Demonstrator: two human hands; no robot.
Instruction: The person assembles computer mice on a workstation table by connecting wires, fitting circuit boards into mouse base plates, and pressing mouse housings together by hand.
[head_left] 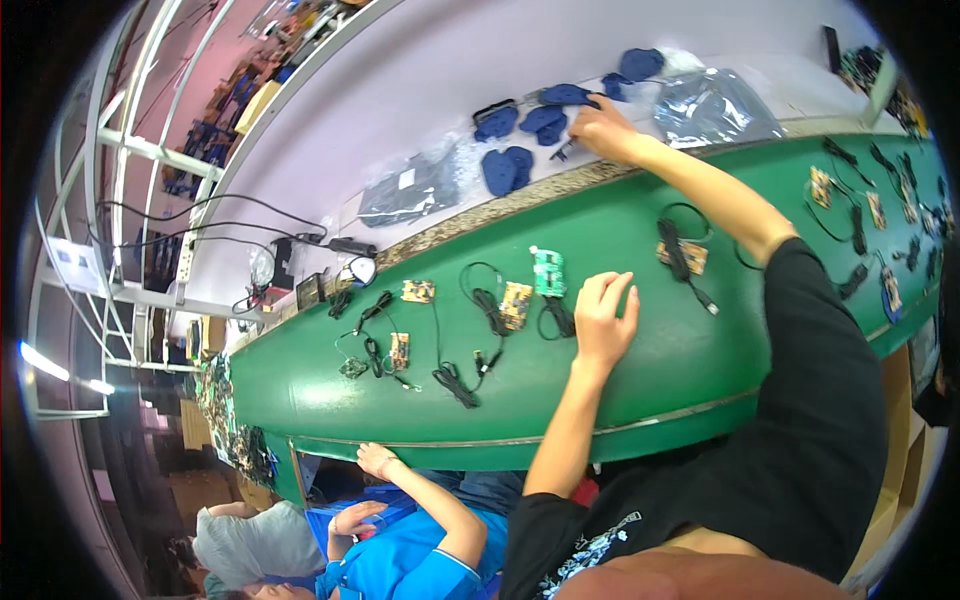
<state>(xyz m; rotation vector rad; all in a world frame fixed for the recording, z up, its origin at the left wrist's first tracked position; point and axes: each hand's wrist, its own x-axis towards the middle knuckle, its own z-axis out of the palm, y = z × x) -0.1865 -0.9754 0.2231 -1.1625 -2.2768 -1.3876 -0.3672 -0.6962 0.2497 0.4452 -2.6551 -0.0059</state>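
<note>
My right hand reaches over the far edge of the bench to a pale ledge. Its fingers look apart, at the edge of a dark blue flat rounded piece; whether they touch it I cannot tell. More blue pieces lie just beside that hand. My left hand hovers low over the green bench surface, fingers stretched and nothing visible in them. Closest to it are a green circuit board and a coiled black cable. A tan circuit board with a cable lies further left.
Clear plastic bags with dark contents lie along the ledge. Boards with black cables, one a tan board, are spread along the bench. A person in a blue shirt sits at my left, one hand on the bench edge.
</note>
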